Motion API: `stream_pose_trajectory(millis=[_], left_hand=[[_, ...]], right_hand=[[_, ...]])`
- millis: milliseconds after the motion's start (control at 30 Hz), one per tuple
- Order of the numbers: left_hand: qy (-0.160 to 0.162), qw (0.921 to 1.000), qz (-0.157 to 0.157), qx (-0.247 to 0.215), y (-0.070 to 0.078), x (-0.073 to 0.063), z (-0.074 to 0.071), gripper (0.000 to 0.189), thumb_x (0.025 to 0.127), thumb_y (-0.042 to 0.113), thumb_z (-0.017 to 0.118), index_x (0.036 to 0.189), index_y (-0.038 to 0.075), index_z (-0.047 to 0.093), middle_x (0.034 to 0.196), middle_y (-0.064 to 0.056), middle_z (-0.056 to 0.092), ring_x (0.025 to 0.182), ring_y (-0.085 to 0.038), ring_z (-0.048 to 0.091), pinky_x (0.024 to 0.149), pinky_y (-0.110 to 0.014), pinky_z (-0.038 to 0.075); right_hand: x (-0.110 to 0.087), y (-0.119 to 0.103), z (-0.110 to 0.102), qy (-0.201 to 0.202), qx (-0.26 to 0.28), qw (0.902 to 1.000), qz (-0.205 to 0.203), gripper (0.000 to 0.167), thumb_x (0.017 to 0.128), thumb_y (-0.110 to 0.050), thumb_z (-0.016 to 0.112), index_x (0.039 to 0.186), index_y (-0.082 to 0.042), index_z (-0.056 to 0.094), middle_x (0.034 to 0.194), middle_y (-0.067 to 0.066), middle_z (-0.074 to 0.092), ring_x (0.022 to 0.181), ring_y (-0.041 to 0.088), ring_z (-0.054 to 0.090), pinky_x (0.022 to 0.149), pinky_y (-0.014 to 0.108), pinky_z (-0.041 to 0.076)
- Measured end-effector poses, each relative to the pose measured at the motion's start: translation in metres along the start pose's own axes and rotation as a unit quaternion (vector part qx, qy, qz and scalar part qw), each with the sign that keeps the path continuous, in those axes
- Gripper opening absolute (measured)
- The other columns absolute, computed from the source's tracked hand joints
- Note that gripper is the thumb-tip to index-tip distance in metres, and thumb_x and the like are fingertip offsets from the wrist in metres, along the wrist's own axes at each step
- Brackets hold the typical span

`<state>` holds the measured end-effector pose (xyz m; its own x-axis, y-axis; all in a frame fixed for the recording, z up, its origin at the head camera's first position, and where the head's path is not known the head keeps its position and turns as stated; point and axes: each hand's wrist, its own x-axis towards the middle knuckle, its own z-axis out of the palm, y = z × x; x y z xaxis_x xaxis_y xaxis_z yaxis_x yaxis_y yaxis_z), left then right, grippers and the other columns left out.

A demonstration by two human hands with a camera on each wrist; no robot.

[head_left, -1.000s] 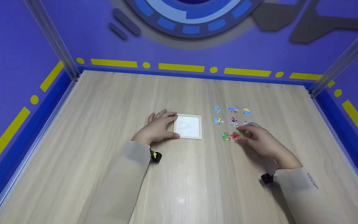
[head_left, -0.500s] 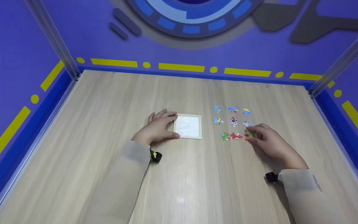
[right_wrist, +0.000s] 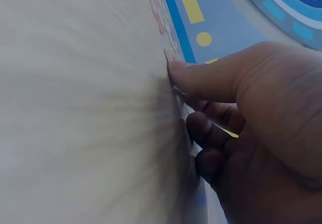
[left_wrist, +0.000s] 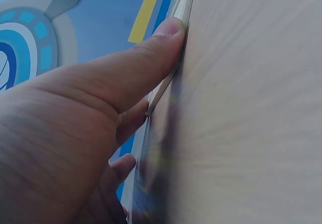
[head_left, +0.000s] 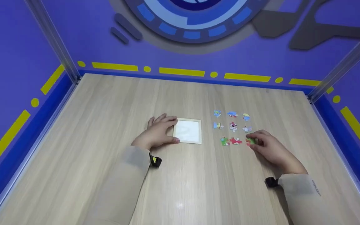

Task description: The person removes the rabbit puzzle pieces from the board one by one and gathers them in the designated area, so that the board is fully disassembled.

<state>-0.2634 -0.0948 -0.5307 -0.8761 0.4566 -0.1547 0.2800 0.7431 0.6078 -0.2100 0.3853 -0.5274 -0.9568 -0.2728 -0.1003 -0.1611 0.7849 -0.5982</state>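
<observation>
My left hand (head_left: 156, 132) holds a shallow square frame (head_left: 200, 132) with a white inside flat on the table, thumb at its near left corner and index finger at the far left one. In the left wrist view the thumb (left_wrist: 156, 53) presses on its edge. On the right, my right hand (head_left: 270, 148) pinches a green and red jigsaw piece (head_left: 250, 141) between thumb and fingers. A thin edge of that piece shows past the thumb in the right wrist view, just at the tabletop. To its left lie a red piece (head_left: 236, 141) and a green piece (head_left: 224, 141).
Further jigsaw pieces lie in two rows behind, among them a piece with a dark-eyed face (head_left: 233, 126) and a blue and yellow piece (head_left: 246, 117). Purple-blue walls (head_left: 180, 59) enclose the wooden table (head_left: 180, 187) at the back and sides.
My right hand has shifted right with the green and red piece, from against the red piece to the right end of the near row. The left hand stays on the frame. The head view tilts slightly up.
</observation>
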Motion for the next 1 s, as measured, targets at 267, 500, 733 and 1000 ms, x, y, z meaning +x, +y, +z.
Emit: stream_pose_trajectory(millis=[267,500,733,1000], left_hand=[[0.000,1.0000,0.004,0.001,0.001,-0.001,0.003,0.095,0.096,0.052,0.088,0.173,0.015,0.047,0.187,0.004,0.036,0.181,-0.033,0.007,0.143,-0.067,-0.009],[-0.005,0.9999,0.013,0.007,0.006,0.000,0.000,0.096,0.096,0.054,0.087,0.174,0.016,0.046,0.187,0.004,0.036,0.181,-0.033,0.007,0.143,-0.068,-0.009],[0.004,0.9996,0.015,0.025,0.006,0.000,-0.002,0.097,0.095,0.055,0.087,0.174,0.017,0.047,0.186,0.006,0.037,0.181,-0.031,0.007,0.143,-0.066,-0.011],[0.015,0.9980,0.025,0.057,0.010,-0.005,-0.009,0.098,0.094,0.058,0.086,0.173,0.015,0.048,0.187,0.004,0.036,0.181,-0.031,0.012,0.144,-0.066,-0.008]], right_hand=[[-0.007,0.012,0.001,0.002,0.032,0.9994,0.009,0.041,0.112,-0.016,0.070,0.153,-0.012,0.071,0.146,0.012,0.066,0.114,0.019,0.053,0.091,0.016,0.042],[-0.014,0.015,-0.009,-0.001,0.053,0.9986,0.001,0.043,0.113,-0.020,0.071,0.155,-0.013,0.069,0.149,0.011,0.066,0.115,0.015,0.054,0.093,0.012,0.043],[-0.013,0.014,-0.012,0.015,0.104,0.9945,0.008,0.041,0.112,-0.023,0.074,0.151,-0.013,0.072,0.148,0.011,0.068,0.116,0.010,0.057,0.094,0.010,0.045],[-0.007,-0.001,-0.015,0.134,0.110,0.9849,0.000,0.033,0.114,-0.017,0.068,0.144,-0.005,0.074,0.126,0.013,0.073,0.101,0.001,0.059,0.084,0.012,0.048]])
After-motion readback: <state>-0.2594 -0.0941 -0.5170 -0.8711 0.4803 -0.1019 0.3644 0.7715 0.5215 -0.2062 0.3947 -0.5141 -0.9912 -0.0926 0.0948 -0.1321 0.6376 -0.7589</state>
